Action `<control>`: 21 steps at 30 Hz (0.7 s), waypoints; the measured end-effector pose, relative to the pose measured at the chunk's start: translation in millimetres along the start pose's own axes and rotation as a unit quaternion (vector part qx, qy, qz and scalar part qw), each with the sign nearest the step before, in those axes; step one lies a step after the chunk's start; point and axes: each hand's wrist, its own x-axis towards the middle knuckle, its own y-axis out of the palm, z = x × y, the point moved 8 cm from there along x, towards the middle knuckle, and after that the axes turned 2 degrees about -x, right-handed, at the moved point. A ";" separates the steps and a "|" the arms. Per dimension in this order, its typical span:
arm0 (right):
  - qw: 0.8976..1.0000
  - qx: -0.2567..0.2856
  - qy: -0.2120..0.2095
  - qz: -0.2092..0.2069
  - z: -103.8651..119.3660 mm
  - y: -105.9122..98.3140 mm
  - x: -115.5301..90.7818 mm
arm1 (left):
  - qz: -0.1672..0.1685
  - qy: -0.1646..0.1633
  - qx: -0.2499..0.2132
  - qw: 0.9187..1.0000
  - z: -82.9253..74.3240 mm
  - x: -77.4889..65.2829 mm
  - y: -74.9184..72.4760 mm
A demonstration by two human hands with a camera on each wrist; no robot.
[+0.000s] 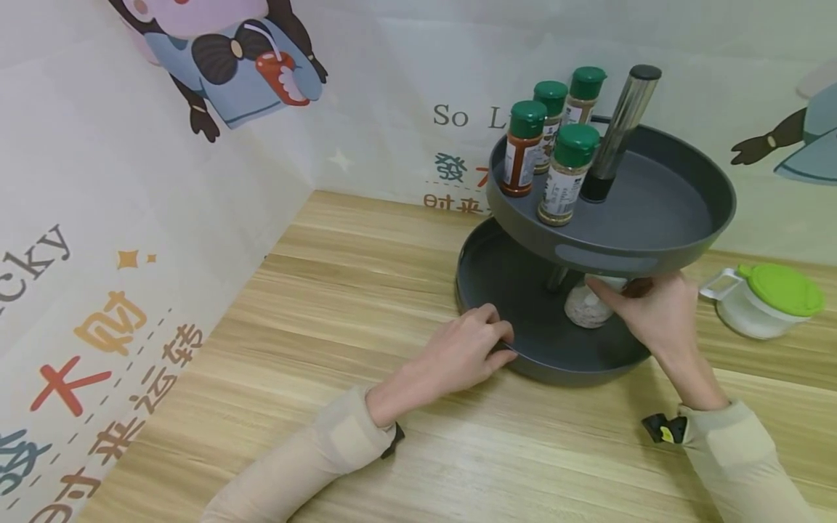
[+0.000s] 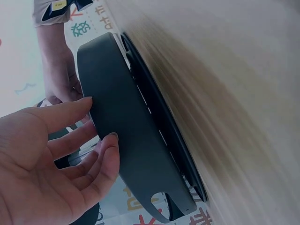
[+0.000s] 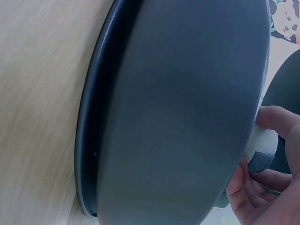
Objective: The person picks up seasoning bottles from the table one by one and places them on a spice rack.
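A dark grey two-tier round rack stands on the table, with an upper tray (image 1: 673, 196) above a lower tray (image 1: 516, 290). My left hand (image 1: 463, 349) grips the near left rim of the lower tray, fingers curled over the edge; the left wrist view shows the tray wall (image 2: 122, 103) beside its fingertips. Under the upper tray, my right hand (image 1: 663, 319) holds a small round jar (image 1: 584, 306) with pale contents, over the right part of the lower tray. The upper tray hides the jar's top. In the right wrist view, fingers and thumb surround a pale jar part (image 3: 262, 140).
Several green-capped spice bottles (image 1: 562, 181) stand on the upper tray, left of its metal post (image 1: 621, 131). A clear container with a green lid (image 1: 781, 290) and a handle sits right of the rack. A printed cloth (image 1: 379, 87) hangs behind the wooden table (image 1: 366, 269).
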 end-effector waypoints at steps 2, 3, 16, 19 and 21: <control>1.000 -0.004 0.010 0.006 -0.8 0.5 -0.1 | 0.003 -0.003 -0.002 1.000 1.0 -0.2 -0.9; 1.000 -0.007 0.016 0.010 -1.3 0.8 -0.2 | 0.006 -0.006 -0.003 1.000 1.6 -0.3 -1.2; 0.999 -0.032 0.011 0.022 1.0 -5.7 -1.7 | 0.036 -0.037 -0.011 0.999 17.6 1.5 1.5; 0.999 -0.037 0.013 0.014 2.3 -10.9 -2.5 | 0.042 -0.043 -0.007 0.998 20.6 2.3 2.2; 0.999 -0.040 0.018 0.009 2.5 -15.0 -3.5 | 0.045 -0.045 -0.006 0.998 22.4 2.6 2.3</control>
